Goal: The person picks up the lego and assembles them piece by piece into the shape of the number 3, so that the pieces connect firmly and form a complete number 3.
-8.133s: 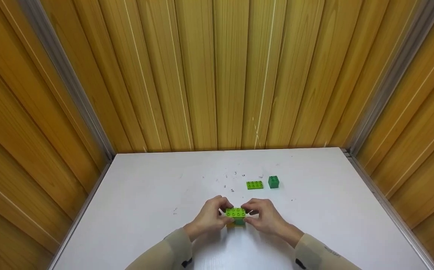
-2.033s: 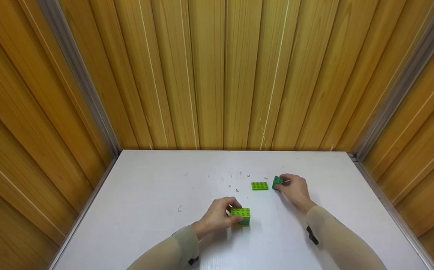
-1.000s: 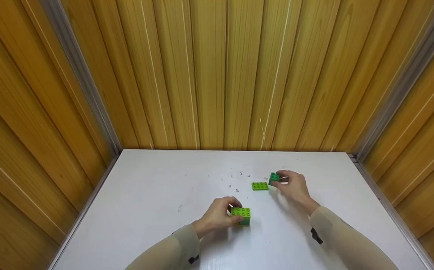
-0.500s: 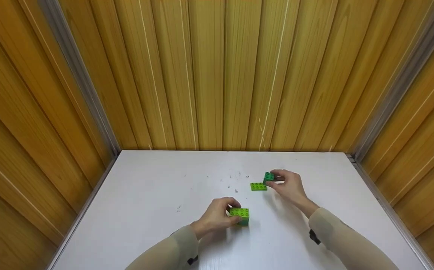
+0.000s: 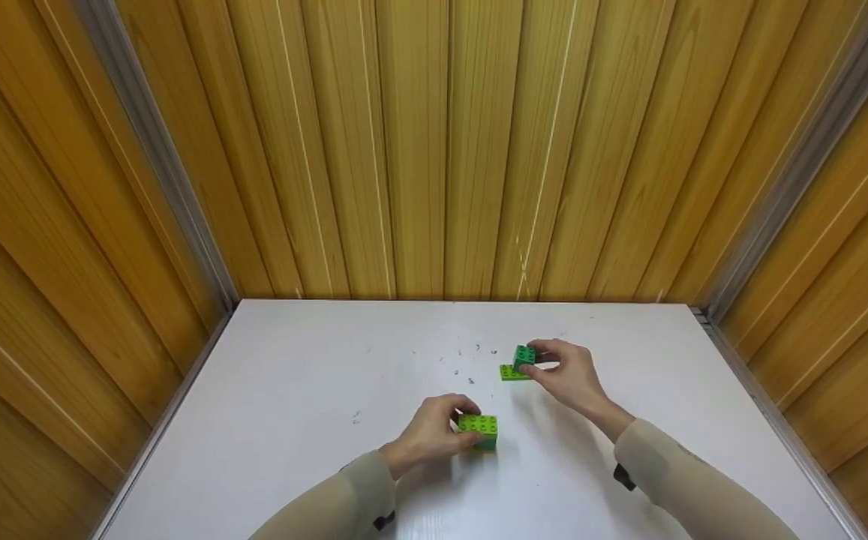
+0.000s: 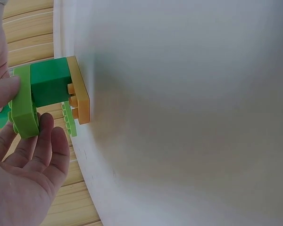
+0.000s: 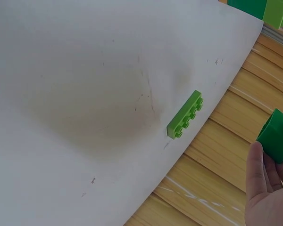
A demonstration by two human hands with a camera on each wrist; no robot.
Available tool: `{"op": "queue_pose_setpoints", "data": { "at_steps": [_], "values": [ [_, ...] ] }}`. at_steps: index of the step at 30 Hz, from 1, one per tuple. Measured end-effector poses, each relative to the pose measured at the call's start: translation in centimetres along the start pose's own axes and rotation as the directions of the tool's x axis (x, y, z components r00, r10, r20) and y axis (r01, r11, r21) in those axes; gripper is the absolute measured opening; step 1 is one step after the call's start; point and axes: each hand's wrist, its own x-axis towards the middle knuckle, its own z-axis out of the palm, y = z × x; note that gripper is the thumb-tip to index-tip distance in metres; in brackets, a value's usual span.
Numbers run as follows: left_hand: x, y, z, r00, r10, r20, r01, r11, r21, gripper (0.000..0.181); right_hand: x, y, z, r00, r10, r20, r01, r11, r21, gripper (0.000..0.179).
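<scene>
My left hand point(image 5: 434, 433) grips a small stack of toy building bricks between thumb and fingers, from its left side. The stack has a light green brick point(image 6: 23, 101) on top, a dark green brick point(image 6: 50, 82) under one half of it, and an orange plate point(image 6: 79, 92) at the bottom, its bare studs showing. My right hand point(image 5: 570, 375) pinches a separate dark green brick point(image 5: 524, 358) with studs up, raised off the table. That brick overlaps a light green plate point(image 5: 506, 373) in the head view; in the right wrist view the plate point(image 7: 185, 115) lies flat, apart from the brick.
The white table point(image 5: 313, 375) carries scattered dark scuff marks. Yellow wood-patterned panels point(image 5: 471, 150) rise behind it and at both sides, with grey metal posts point(image 5: 171, 172) at the corners.
My right hand has lifted the dark green brick off the table and carried it left over the light green plate. Earlier both hands were on the stack; the left hand stays there, nearly still.
</scene>
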Motion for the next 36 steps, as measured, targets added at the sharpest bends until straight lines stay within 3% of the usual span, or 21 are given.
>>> {"op": "queue_pose_setpoints", "data": {
  "at_steps": [14, 31, 36],
  "values": [
    [0.0, -0.2, -0.2, 1.0, 0.004, -0.005, -0.004, 0.999, 0.054, 0.03, -0.9, -1.2, 0.3, 0.997, -0.074, 0.017, 0.073, 0.997, 0.035, 0.037],
    [-0.2, 0.4, -0.4, 0.998, -0.053, -0.024, 0.053, 0.998, 0.025, 0.036, -1.9, -1.7, 0.8, 0.993, -0.1, 0.065, 0.097, 0.994, 0.045, 0.042],
    [-0.2, 0.8, -0.7, 0.998, -0.03, -0.047, 0.031, 0.999, 0.029, 0.04, -2.3, -1.7, 0.9, 0.99, -0.115, 0.085, 0.111, 0.992, 0.052, 0.04]
  ]
}}
